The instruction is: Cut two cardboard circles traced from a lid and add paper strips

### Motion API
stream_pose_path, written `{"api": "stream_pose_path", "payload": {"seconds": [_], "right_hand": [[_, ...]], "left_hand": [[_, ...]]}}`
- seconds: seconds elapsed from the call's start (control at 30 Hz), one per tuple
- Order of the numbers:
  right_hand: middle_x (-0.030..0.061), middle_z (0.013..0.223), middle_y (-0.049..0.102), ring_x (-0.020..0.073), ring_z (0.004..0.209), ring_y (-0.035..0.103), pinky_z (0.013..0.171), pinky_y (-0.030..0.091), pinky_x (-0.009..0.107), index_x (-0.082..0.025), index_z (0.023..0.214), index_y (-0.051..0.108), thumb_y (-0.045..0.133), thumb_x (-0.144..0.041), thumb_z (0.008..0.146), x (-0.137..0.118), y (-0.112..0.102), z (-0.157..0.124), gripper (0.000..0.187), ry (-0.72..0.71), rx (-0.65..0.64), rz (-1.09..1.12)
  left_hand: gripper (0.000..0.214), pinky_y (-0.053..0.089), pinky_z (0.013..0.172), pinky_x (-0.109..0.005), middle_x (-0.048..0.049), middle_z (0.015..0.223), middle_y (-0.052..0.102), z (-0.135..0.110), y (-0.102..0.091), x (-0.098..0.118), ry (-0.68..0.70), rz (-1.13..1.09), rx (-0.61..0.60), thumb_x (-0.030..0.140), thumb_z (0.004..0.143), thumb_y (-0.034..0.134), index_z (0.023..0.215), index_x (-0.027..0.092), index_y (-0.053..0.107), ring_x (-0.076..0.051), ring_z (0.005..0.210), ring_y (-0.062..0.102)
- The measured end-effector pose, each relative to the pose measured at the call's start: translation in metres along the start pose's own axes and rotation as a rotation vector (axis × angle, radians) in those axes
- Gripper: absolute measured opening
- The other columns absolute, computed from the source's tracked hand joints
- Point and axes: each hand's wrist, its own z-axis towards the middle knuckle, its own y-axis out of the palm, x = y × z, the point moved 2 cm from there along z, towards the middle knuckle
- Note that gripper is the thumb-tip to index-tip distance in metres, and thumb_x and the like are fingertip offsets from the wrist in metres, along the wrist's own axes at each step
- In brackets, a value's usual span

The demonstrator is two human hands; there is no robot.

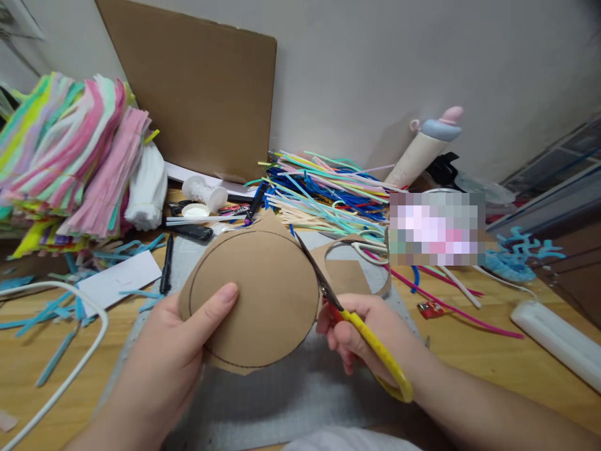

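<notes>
Above a smooth grey mat (263, 407) by the near edge of the pale wooden table (469, 351), the left hand (164, 347) grips a flat brown cardboard piece (267, 294) marked with a black circle, thumb on its face; the right hand (375, 311) grasps yellow-handled metal scissors (375, 348), blades at the cardboard's right side
</notes>
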Motion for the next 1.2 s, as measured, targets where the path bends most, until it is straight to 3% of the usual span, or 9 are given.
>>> {"api": "stream_pose_path", "payload": {"seconds": [0.17, 0.33, 0.47, 0.67, 0.77, 0.9, 1.2], "right_hand": [[-0.0039, 0.06, 0.047, 0.0049, 0.04, 0.036, 0.035, 0.033, 0.02, -0.016, 0.071, 0.052, 0.069, -0.082, 0.042, -0.006, -0.007, 0.001, 0.073, 0.013, 0.084, 0.011], [-0.0038, 0.06, 0.042, 0.0084, 0.047, 0.041, 0.041, 0.033, 0.02, -0.017, 0.075, 0.052, 0.058, -0.073, 0.072, -0.004, -0.011, -0.002, 0.056, -0.095, 0.021, -0.294], [-0.0023, 0.069, 0.041, 0.0085, 0.052, 0.04, 0.043, 0.036, 0.02, -0.017, 0.084, 0.048, 0.036, -0.072, 0.086, -0.005, -0.009, -0.008, 0.056, -0.251, -0.083, -0.331], [-0.0016, 0.075, 0.04, 0.0087, 0.054, 0.038, 0.046, 0.039, 0.02, -0.018, 0.087, 0.045, 0.032, -0.074, 0.085, -0.012, -0.006, -0.012, 0.058, -0.295, -0.096, -0.364], [-0.0025, 0.072, 0.04, 0.0087, 0.054, 0.039, 0.046, 0.039, 0.021, -0.019, 0.083, 0.042, 0.035, -0.078, 0.081, -0.009, -0.004, -0.01, 0.059, -0.269, -0.13, -0.291], [-0.0058, 0.063, 0.037, 0.0062, 0.043, 0.034, 0.038, 0.029, 0.019, -0.019, 0.078, 0.042, 0.042, -0.083, 0.073, -0.001, -0.003, -0.006, 0.064, -0.138, -0.139, -0.111], [-0.0002, 0.076, 0.04, 0.0124, 0.063, 0.039, 0.053, 0.041, 0.024, -0.02, 0.079, 0.037, 0.031, -0.076, 0.084, -0.011, -0.005, -0.012, 0.056, -0.302, -0.152, -0.319]], "left_hand": [[0.057, 0.062, 0.064, -0.03, -0.0034, 0.101, 0.077, -0.001, -0.008, 0.003, 0.057, 0.054, 0.041, 0.039, 0.06, 0.083, 0.113, 0.026, 0.068, -0.028, 0.087, 0.072], [0.053, 0.062, 0.063, -0.032, -0.0062, 0.1, 0.077, -0.002, -0.008, 0.005, 0.075, 0.128, 0.037, 0.039, 0.058, 0.084, 0.106, 0.022, 0.071, -0.031, 0.087, 0.072], [0.051, 0.061, 0.066, -0.031, -0.0069, 0.103, 0.076, 0.0, -0.006, 0.007, 0.049, 0.136, -0.034, 0.039, 0.063, 0.081, 0.11, 0.022, 0.07, -0.03, 0.091, 0.071], [0.056, 0.06, 0.067, -0.029, -0.0076, 0.102, 0.076, 0.002, -0.003, 0.005, -0.023, 0.015, -0.128, 0.041, 0.065, 0.079, 0.116, 0.024, 0.067, -0.03, 0.094, 0.07], [0.06, 0.06, 0.064, -0.029, -0.0096, 0.098, 0.077, 0.001, -0.001, 0.004, -0.04, 0.01, -0.076, 0.04, 0.059, 0.083, 0.114, 0.02, 0.068, -0.031, 0.089, 0.071], [0.053, 0.06, 0.06, -0.028, -0.006, 0.097, 0.078, -0.001, -0.002, 0.005, 0.007, 0.056, 0.038, 0.036, 0.058, 0.084, 0.106, 0.02, 0.07, -0.03, 0.085, 0.072], [0.044, 0.061, 0.058, -0.03, -0.004, 0.089, 0.079, -0.002, -0.003, 0.003, -0.005, 0.048, 0.027, 0.03, 0.054, 0.086, 0.095, 0.02, 0.072, -0.03, 0.077, 0.073]]}}
